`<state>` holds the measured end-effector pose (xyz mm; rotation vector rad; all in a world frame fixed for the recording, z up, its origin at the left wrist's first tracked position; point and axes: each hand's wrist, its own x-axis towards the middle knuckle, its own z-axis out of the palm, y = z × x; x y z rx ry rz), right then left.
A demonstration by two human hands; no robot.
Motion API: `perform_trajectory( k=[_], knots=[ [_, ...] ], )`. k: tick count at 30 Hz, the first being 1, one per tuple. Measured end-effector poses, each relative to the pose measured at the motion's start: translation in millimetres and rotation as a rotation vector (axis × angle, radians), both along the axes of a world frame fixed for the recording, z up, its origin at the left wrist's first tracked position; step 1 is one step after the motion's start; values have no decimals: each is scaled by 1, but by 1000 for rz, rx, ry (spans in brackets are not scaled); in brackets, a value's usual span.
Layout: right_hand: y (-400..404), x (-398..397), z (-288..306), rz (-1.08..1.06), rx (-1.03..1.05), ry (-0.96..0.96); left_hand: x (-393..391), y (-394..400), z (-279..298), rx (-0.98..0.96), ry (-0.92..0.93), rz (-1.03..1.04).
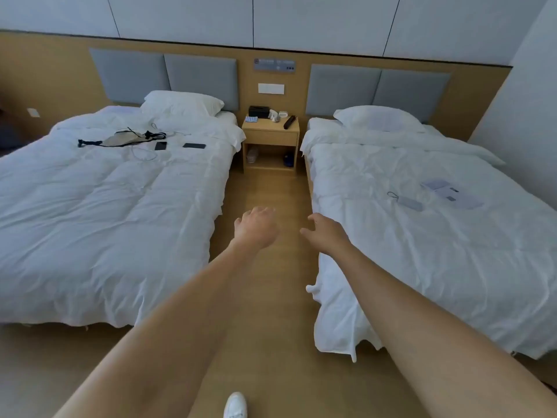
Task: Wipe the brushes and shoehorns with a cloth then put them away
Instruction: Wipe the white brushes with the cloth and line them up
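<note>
Bare hands [256, 226] [327, 233] hover, holding nothing

A single wide-angle head view looks forward and down from standing height, along the wooden aisle between two beds toward the far headboard wall. The lens bends the room's straight edges near the borders. Both bare forearms run up from the bottom edge, so the left hand [256, 226] and right hand [325, 233] sit near the middle, close to the camera and empty, with fingers loosely spread. Far beyond the hands, small and distant, stands the nightstand [270, 137]. The left bed [105, 206] lies outward of the left hand, the right bed [437, 236] outward of the right hand. Behind the hands, at the bottom edge, a white shoe [235, 405] shows directly below the camera.
</note>
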<state>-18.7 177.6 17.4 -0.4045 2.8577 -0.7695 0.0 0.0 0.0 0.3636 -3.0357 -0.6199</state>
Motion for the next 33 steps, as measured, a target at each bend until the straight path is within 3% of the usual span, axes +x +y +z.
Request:
perform_trajectory(
  k=[11,21,33],
  knots=[
    [-89,-131,-3,-92,-3,-92,-141,-99,-15,14,-78,-123],
    [-123,-240,-20,-131,-58,-157,-255,-141,-37,-33,-158,-133],
    [-162,-466,-29,-48,-107,-224,-454,-168,-29,-8,-155,-40]
  ],
)
